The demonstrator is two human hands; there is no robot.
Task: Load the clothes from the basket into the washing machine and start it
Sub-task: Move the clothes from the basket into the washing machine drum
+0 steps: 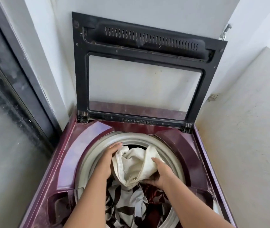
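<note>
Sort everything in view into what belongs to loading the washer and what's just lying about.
Job: washing machine, its raised lid, cream cloth held over the drum, patterned clothes inside the drum.
Lying about: dark door frame at left, metal bracket at upper right, low wall at right.

There is one washing machine [68, 162]. It has one lid [81, 71] with one clear window [139, 83] in it. The lid has two hinges, the left hinge [82, 117] and the right hinge [188, 127]. One grey ring [89, 162] goes round the hole. There are two hands, the left hand [109, 159] and the right hand [161, 174]. I count three cloths: one cream cloth [134, 163], one black and white cloth [127, 204] and one dark red cloth [154, 195]. More may lie under them, but I cannot tell. One small metal piece [226, 31] sits on the wall.
</note>
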